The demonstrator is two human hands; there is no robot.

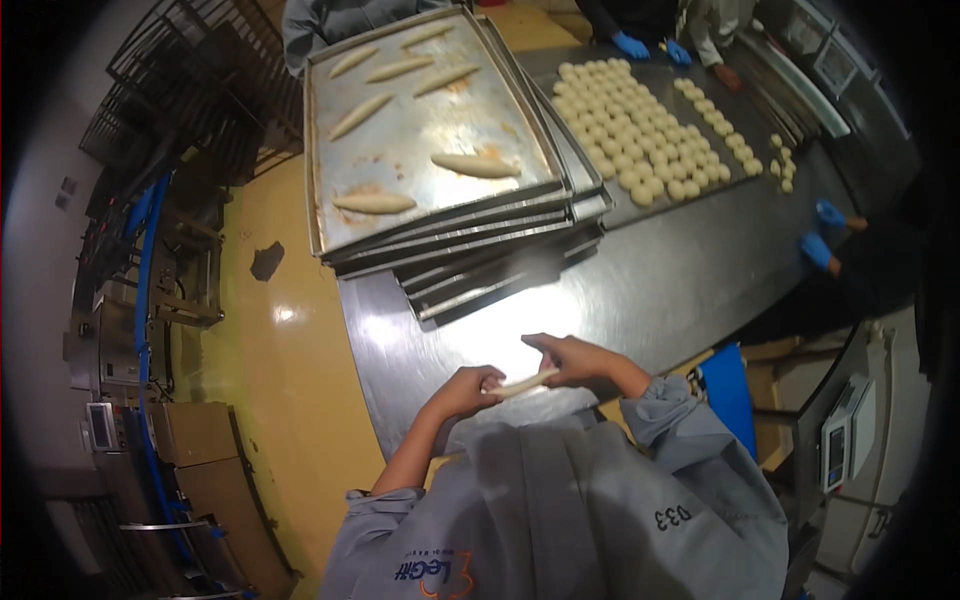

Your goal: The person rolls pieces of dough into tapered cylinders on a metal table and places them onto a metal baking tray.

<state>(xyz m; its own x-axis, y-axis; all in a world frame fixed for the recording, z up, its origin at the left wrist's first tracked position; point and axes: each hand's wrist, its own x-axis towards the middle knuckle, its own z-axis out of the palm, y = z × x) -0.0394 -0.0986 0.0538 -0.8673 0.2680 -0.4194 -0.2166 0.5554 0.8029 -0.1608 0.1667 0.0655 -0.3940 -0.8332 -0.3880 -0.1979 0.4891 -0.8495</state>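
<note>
A pale, elongated piece of dough (523,382) lies between my two hands, low over the steel table (660,280). My left hand (466,388) grips its left end. My right hand (575,357) curls over its right end. Beyond my hands stands a stack of metal baking trays (500,270). The top tray (440,140) carries several long shaped dough pieces, such as one (374,203) at its near left and another (476,165) to the right.
Many small round dough balls (640,125) lie in rows on the far table. Other people's blue-gloved hands (631,45) (822,250) work at the far and right edges. Wire racks (190,90) stand at the left on a yellow floor (280,350). A scale (845,430) sits at the right.
</note>
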